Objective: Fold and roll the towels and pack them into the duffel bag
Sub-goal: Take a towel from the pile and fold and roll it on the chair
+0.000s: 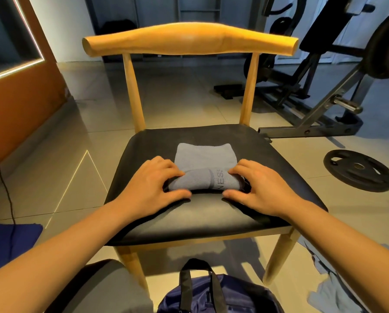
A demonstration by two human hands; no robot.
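A grey-blue towel (206, 158) lies folded on the black seat of a wooden chair (189, 218). Its near end is rolled up into a thick roll, and the far part still lies flat. My left hand (152, 184) grips the left end of the roll, fingers curled over the top and thumb under the near side. My right hand (260, 188) grips the right end the same way. A navy duffel bag (213, 294) with black handles stands on the floor below the chair's front edge. Another grey towel (331, 294) lies crumpled on the floor at the lower right.
A dark blue cloth (10, 240) lies on the floor at the left, crossed by a black cable. A weight plate (358, 170) lies on the tiles to the right, with a weight bench frame (319, 105) behind it. An orange wall panel (19, 105) runs along the left.
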